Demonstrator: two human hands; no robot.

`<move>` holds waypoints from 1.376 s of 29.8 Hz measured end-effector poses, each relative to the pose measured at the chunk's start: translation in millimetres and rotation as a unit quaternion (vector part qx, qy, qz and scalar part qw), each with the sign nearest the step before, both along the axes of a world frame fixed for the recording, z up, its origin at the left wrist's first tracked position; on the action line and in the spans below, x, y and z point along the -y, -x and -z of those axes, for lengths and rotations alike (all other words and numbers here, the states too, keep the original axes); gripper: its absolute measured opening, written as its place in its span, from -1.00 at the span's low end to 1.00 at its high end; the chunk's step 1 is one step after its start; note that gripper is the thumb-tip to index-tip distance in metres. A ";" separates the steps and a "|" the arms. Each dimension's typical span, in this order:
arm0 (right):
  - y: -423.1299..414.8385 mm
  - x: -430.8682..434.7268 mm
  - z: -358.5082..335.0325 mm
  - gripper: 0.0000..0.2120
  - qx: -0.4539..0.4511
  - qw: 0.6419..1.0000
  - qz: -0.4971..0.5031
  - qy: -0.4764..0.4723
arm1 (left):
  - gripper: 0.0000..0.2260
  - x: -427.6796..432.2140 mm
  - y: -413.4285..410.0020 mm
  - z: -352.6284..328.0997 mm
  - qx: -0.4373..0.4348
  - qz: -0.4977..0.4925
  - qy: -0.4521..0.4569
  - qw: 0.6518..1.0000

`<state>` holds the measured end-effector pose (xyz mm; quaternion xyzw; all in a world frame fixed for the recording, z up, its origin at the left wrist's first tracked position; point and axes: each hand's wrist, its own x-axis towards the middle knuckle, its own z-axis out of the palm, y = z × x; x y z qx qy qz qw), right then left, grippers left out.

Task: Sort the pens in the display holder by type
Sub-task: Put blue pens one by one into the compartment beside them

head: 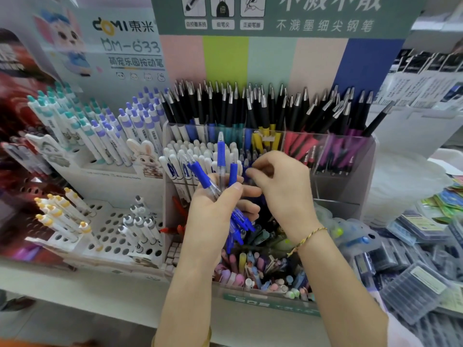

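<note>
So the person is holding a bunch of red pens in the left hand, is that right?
No, only the colour is wrong. The head view shows the left hand holding a bunch of blue pens, not red ones.

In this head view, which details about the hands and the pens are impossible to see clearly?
What the right hand pinches, if anything: head view, blurred, curled fingers cover it.
How many blue-grip transparent pens the left hand holds: head view, its fingers hide the bundle.
Print on the white-capped pens: head view, too small.
</note>
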<state>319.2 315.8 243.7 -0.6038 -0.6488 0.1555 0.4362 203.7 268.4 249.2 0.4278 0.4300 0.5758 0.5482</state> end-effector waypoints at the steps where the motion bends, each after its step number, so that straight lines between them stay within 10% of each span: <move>1: -1.6 0.7 -3.7 -0.94 -0.045 0.999 -0.009 -0.012 | -0.92 -0.1 -0.7 0.6 0.000 0.004 -0.001 1.000; 8: -7.5 10.5 -24.4 -0.90 -0.165 0.970 -0.161 0.074 | -0.86 -2.2 -4.9 2.1 -0.005 0.011 0.002 1.000; 14: -17.7 -3.1 -26.8 -0.86 -0.229 0.972 0.005 -0.058 | -0.84 -7.4 -1.5 9.4 -0.009 -0.047 0.034 0.998; 33: -4.2 -4.9 -12.6 -0.81 -0.044 0.963 0.069 -0.257 | -0.86 -8.0 -3.3 9.3 -0.052 -0.067 0.019 0.996; 41: 0.9 -2.7 8.3 -0.83 0.042 0.996 0.035 -0.074 | -0.85 -8.3 -4.0 10.6 -0.051 -0.060 0.013 0.997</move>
